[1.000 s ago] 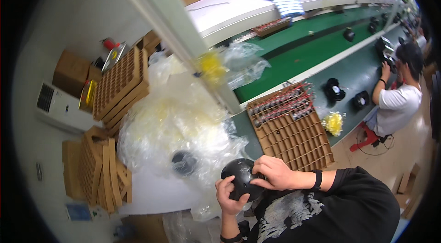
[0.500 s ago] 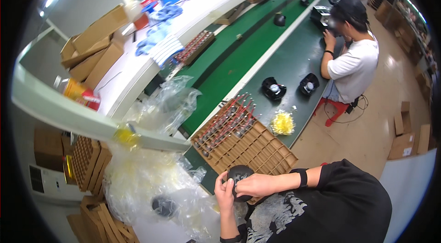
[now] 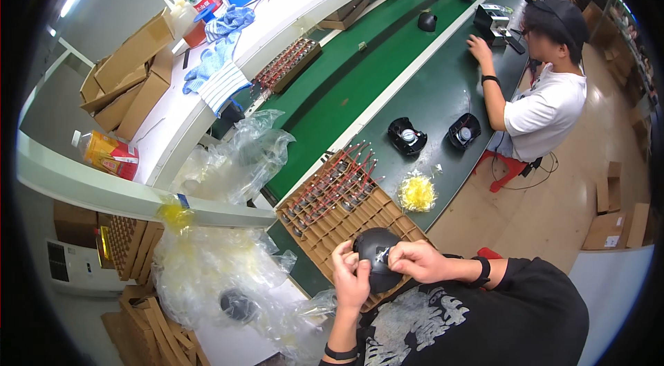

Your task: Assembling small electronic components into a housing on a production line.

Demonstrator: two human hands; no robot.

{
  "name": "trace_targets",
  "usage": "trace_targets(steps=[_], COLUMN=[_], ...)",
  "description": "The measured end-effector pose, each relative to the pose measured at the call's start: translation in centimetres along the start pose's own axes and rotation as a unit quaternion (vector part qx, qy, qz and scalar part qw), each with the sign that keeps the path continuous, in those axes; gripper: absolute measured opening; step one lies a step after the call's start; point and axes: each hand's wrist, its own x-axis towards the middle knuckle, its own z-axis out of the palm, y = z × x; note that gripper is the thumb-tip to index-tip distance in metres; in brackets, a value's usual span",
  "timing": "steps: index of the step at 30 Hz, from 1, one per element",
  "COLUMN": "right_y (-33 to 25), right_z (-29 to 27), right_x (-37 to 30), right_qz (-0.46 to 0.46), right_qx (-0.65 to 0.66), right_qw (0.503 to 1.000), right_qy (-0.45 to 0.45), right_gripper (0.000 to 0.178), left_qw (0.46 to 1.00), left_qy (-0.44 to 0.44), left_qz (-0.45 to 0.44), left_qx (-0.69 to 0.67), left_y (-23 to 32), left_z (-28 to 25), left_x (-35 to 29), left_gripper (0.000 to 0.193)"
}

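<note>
A rounded black plastic housing (image 3: 377,240) is held in front of my body. My left hand (image 3: 351,277) grips its left side, with the thumb on the face toward me. My right hand (image 3: 419,261) is closed in a pinch at its right side, beside a small shiny silvery patch; whatever the fingertips hold is hidden. Just beyond lies a divided cardboard tray (image 3: 353,228), where several small parts with red wires (image 3: 332,190) fill the far-left portion. Two open black housings with round silver-centred parts (image 3: 408,136) rest on the bench farther off.
A yellow bundle (image 3: 418,192) lies right of the tray. Clear plastic bags (image 3: 200,262) are heaped at left, around a dark round piece (image 3: 238,305). The green conveyor (image 3: 346,82) runs beyond the bench. A co-worker (image 3: 546,107) sits at right.
The housing has turned so more of its rounded face shows. My right hand has shifted right to its edge. The co-worker's hand has reached forward over the bench.
</note>
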Motion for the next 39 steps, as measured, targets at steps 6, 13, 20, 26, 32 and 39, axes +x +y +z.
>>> trace_targets(steps=[6,13,20,26,32,39], right_y=[0.0,-1.3,-3.5,5.2,18.0,2.8], right_z=[-0.2,-1.5,-9.1,-14.8,-13.7,-5.9], right_x=[0.6,1.8,2.4,2.7,-0.6,3.5], right_qz=[0.072,0.13,-0.053,-0.119,0.157,-0.033], right_qx=[0.095,0.489,0.458,-0.524,-0.499,-0.3], right_qw=[0.99,0.862,0.862,0.817,0.852,0.937], right_qy=[-0.074,-0.025,0.21,0.208,0.018,-0.175], right_gripper=[0.012,0.024,0.019,0.012,0.041,0.094], left_qw=[0.962,0.946,0.992,0.97,0.939,0.918], left_qy=[-0.042,-0.028,0.021,0.013,-0.015,-0.06], left_qz=[-0.098,-0.003,-0.02,-0.001,-0.07,-0.132], left_qx=[-0.251,-0.323,-0.121,-0.242,-0.336,-0.37], left_y=[0.3,0.0,-2.2,-1.8,-2.0,-1.3], left_z=[1.5,1.4,-1.3,-3.9,-4.0,-4.2], left_x=[0.7,1.0,0.6,0.2,-0.8,-1.5], left_gripper=[0.056,0.057,0.059,0.061,0.068,0.071])
